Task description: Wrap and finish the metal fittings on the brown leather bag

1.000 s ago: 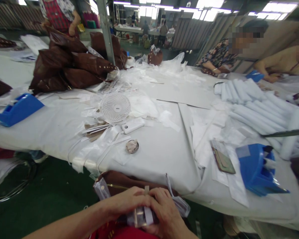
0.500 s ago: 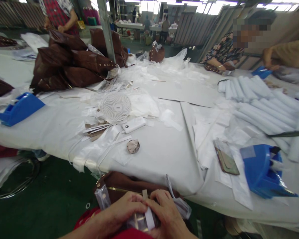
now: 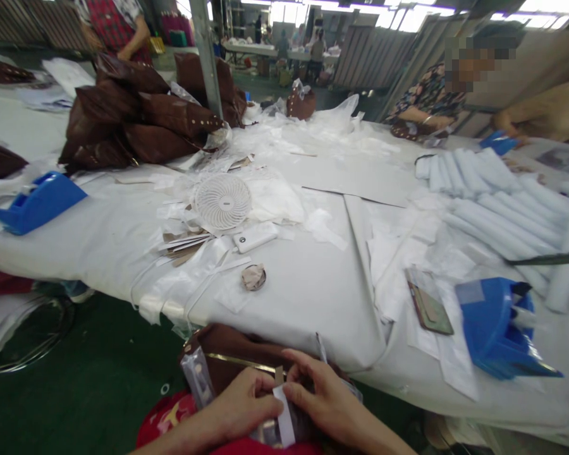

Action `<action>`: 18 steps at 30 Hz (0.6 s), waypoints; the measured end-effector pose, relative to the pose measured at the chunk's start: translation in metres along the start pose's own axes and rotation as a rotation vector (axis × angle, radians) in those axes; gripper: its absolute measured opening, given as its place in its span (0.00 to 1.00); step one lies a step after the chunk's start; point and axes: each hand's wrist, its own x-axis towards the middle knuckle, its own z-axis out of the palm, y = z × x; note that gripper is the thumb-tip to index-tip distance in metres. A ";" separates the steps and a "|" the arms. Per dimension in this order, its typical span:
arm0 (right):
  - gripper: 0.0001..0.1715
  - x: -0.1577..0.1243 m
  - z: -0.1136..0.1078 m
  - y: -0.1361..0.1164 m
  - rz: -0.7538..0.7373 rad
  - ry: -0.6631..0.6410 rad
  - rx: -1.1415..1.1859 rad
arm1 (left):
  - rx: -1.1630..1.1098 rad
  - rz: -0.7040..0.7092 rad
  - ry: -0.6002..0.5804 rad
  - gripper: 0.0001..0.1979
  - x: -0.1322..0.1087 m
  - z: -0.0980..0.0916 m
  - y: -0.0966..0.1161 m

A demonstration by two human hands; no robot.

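The fingers of the left hand (image 3: 246, 404) and the right hand (image 3: 325, 398) are curled and nearly meet, closed over a shiny clear packet (image 3: 268, 434) that has a white paper strip (image 3: 285, 417) on it; how firmly each finger grips, I cannot tell. The packet sits low, against the brown bag (image 3: 230, 344) with a gold zip (image 3: 241, 363), which lies on a red cloth (image 3: 164, 420) at the person's lap, below the table edge. A second clear sleeve (image 3: 195, 379) stands up at the bag's left side. It seems the thin strip could slip or tear if the fingers pull unevenly, and the smooth plastic could slide out, falling to the green floor (image 3: 76, 341). Beyond the hands, the long white-covered table (image 3: 308, 297) carries a small white fan (image 3: 222, 202), a power bank (image 3: 255, 237), blue plastic holders (image 3: 495, 328) and many white rolls (image 3: 497, 202). Brown bags (image 3: 137, 120) are piled at the far left, by a steel post (image 3: 205, 50). A co-worker (image 3: 427, 95) works across the table, and more people stand at tables further back in the hall.
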 end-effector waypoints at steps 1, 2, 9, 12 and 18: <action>0.16 0.004 -0.002 -0.005 0.036 -0.056 0.012 | 0.021 -0.010 0.009 0.04 0.000 0.001 0.001; 0.11 0.007 -0.003 -0.008 0.076 -0.113 0.021 | 0.040 -0.027 0.021 0.04 -0.001 0.001 0.001; 0.05 0.023 -0.007 -0.006 0.274 -0.268 0.206 | 0.082 -0.098 0.070 0.05 -0.002 0.001 0.002; 0.05 0.024 -0.007 -0.007 0.319 -0.272 0.168 | 0.043 -0.116 0.078 0.06 -0.003 0.000 0.001; 0.09 0.016 0.001 -0.024 0.135 -0.091 -0.331 | -0.006 -0.090 0.018 0.05 0.001 -0.002 -0.001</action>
